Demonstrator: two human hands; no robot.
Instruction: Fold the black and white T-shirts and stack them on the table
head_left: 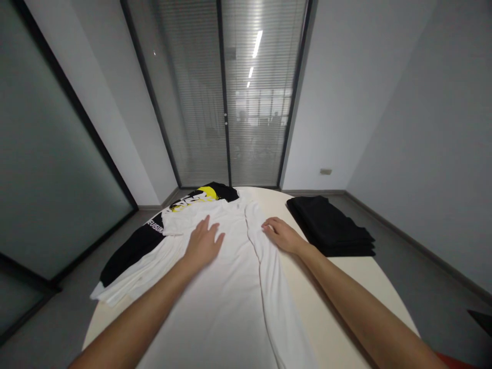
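Note:
A white T-shirt (pixel 230 287) lies spread out in front of me, its right side folded inward in a long strip (pixel 265 256). My left hand (pixel 203 243) rests on the upper part of the shirt, fingers spread and nothing in them. At the shirt's right edge, near the collar end, is my right hand (pixel 283 234). Its fingers are loosely bent, the tips touching or just beside the folded strip, with no cloth visibly gripped. Under and left of the shirt are more white garments (pixel 130 279) and a black garment (pixel 134 253) with white and yellow print.
Everything lies on a cream table (pixel 369 287) with a rounded edge. A stack of folded black garments (pixel 330 225) stands at its right side. Beyond the table are a glass partition with blinds (pixel 253 143), grey walls and a wall socket (pixel 325 171). Something red shows at lower right.

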